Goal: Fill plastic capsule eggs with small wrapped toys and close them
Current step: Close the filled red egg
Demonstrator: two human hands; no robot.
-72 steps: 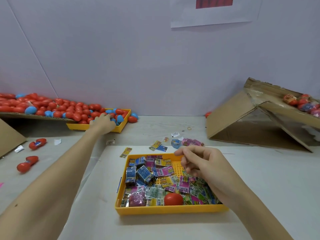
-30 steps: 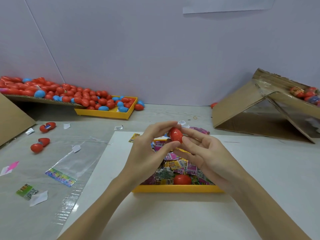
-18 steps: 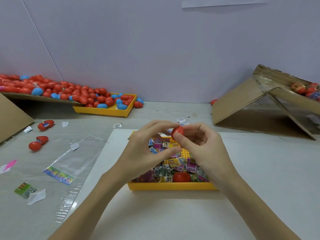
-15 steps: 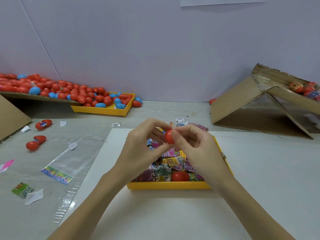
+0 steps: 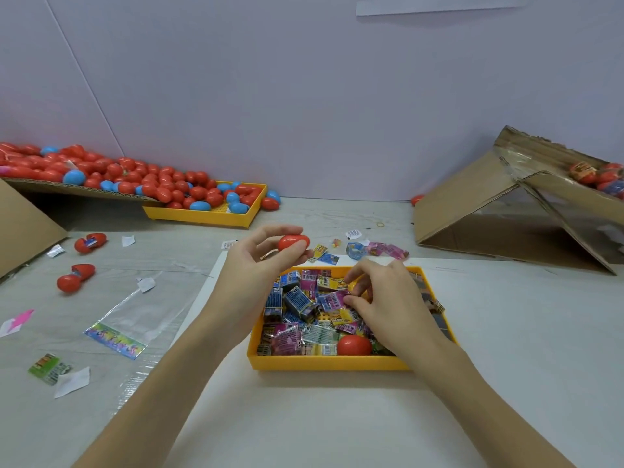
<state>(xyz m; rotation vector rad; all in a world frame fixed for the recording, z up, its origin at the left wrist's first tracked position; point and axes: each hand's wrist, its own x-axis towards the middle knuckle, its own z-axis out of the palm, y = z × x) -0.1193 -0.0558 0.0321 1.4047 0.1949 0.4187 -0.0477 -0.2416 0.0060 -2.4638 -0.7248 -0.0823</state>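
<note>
My left hand (image 5: 256, 265) holds a red capsule egg (image 5: 293, 242) between thumb and fingertips, lifted above the far left corner of the yellow toy tray (image 5: 324, 363). My right hand (image 5: 381, 298) is down in the tray, its curled fingers pinching at a small wrapped toy (image 5: 332, 300) among several colourful packets. A closed red egg (image 5: 353, 344) lies in the tray near its front wall.
A second yellow tray (image 5: 202, 216) and a cardboard ramp at the back left carry several red and blue eggs. Two opened red eggs (image 5: 89, 242) (image 5: 75, 278) lie on the left. A cardboard chute (image 5: 472, 204) stands at the right. Wrappers and loose packets litter the table.
Both hands were working the red egg together above the tray. Now my right hand has left the egg and dropped into the tray's toys, while my left hand keeps the egg.
</note>
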